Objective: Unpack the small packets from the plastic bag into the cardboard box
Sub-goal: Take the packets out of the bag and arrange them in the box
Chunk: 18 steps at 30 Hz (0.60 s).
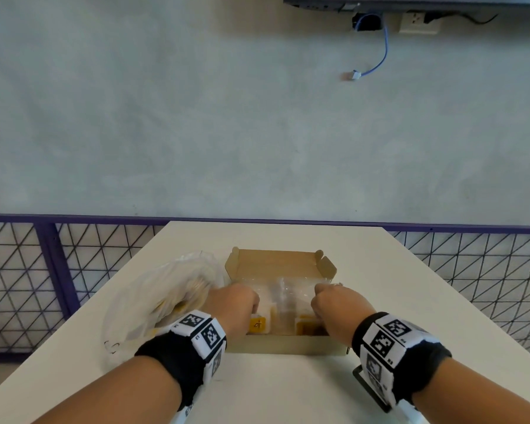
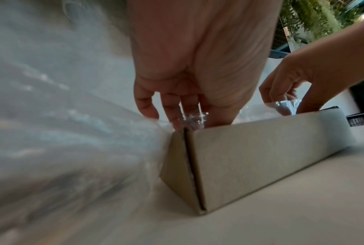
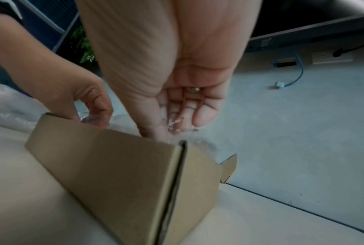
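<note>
An open cardboard box point(image 1: 288, 345) stands on the white table point(image 1: 288, 390), its lid flap folded back. Inside lie clear small packets point(image 1: 285, 296) with yellow contents. My left hand point(image 1: 237, 304) pinches the left edge of a clear packet point(image 2: 194, 118) over the box point(image 2: 260, 157). At the packet's right edge point(image 2: 285, 106), my right hand point(image 1: 334, 306) pinches the clear film, thumb against fingers point(image 3: 168, 122), above the box corner point(image 3: 183, 144). A crumpled plastic bag point(image 1: 162, 298) with more yellow packets lies left of the box, beside my left wrist.
The table edge runs near on both sides, with purple-framed wire mesh panels point(image 1: 25, 283) beyond it. On the grey floor point(image 1: 196, 117) a blue cable point(image 1: 380, 56) hangs from a wall socket far behind.
</note>
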Available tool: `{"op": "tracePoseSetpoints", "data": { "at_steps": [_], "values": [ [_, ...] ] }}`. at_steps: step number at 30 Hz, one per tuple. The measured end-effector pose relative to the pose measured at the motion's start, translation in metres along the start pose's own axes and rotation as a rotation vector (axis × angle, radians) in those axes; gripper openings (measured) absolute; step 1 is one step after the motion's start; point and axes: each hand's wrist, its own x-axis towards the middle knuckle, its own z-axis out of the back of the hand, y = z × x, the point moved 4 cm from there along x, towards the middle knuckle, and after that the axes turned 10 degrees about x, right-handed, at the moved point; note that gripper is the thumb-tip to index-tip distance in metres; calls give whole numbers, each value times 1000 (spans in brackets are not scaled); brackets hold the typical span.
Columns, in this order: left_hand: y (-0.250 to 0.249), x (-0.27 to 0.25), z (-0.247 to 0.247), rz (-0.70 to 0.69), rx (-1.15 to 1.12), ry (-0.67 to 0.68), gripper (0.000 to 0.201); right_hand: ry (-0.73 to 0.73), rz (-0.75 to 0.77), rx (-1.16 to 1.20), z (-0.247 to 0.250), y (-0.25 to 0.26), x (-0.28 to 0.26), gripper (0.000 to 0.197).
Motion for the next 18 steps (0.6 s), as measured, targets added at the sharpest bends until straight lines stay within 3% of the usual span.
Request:
{"op": "tracePoseSetpoints", "data": {
  "at_steps": [7, 10, 13, 15, 18],
  "values": [
    [-1, -7, 8, -21, -1, -245, 37, -91, -28, 54, 4, 3, -6, 36],
    [-6, -10, 10, -71, -52, -320, 26, -151, -16, 94, 8, 6, -9, 39],
    [-13, -12, 4, -170, -180, -204, 14, -129, 66, 155, 9, 13, -8, 40],
    [-16, -11, -3, -197, -251, -59, 21, -8, 115, 188, 3, 21, -4, 39],
    [-13, -4, -15, -169, -280, 80, 26, 180, 62, 125, -11, 25, -2, 34]
  ]
}}
